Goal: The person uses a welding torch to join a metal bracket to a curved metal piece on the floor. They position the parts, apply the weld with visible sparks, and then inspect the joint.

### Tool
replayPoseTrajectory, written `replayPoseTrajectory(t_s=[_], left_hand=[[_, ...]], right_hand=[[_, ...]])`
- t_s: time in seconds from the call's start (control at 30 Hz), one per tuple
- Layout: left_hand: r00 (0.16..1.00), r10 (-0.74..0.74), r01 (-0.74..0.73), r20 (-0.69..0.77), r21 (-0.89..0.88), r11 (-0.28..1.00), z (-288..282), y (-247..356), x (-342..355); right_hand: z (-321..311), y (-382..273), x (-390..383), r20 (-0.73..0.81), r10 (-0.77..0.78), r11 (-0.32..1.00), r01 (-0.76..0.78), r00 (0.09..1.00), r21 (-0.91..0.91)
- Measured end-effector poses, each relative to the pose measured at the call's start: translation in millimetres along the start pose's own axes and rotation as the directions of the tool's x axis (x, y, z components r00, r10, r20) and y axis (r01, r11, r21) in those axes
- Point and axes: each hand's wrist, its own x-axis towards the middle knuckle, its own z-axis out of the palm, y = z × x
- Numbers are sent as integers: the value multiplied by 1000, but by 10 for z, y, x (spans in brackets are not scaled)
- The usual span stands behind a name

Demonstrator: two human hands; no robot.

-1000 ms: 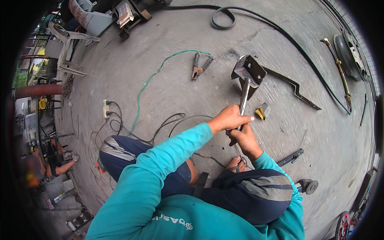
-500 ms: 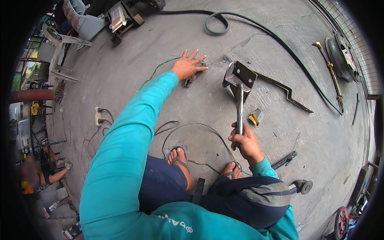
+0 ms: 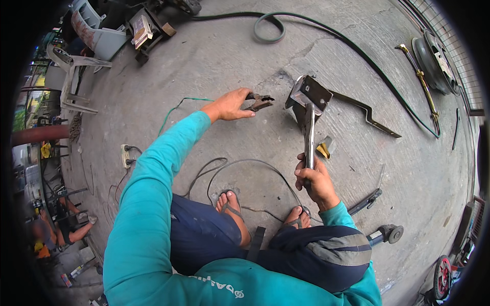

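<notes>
My left hand (image 3: 230, 105) grips a dark welding earth clamp (image 3: 261, 102), its jaws pointing right toward the metal bracket. A green cable (image 3: 194, 98) runs behind that wrist. My right hand (image 3: 317, 178) is closed round the lower end of a steel bar (image 3: 309, 135). At the bar's far end is a dark U-shaped bracket (image 3: 312, 94) with holes. From the bracket's right side a bent flat metal strip (image 3: 367, 113) extends to the right. A small brass-coloured piece (image 3: 323, 149) lies beside the bar. A gap separates the clamp from the bracket.
By my right knee lie an electrode holder (image 3: 366, 202) with a thin rod and an angle grinder (image 3: 388, 234). A dark hose (image 3: 352, 47) curves across the far floor. Cables loop near my feet. A wheel rim (image 3: 431, 64), power outlet (image 3: 125, 156) and plastic chair (image 3: 71, 76) stand around.
My left hand has lifted the earth clamp off the floor and turned it toward the bracket. Its fingers, spread before, are now round the clamp. My right hand keeps its hold.
</notes>
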Motion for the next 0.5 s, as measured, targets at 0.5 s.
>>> replayPoseTrajectory(t_s=[0.5], left_hand=[[986,120,-66,-116,386,920,-556,911,115]], right_hand=[[-25,253,138,-11,10,1000,-10,1000,9]])
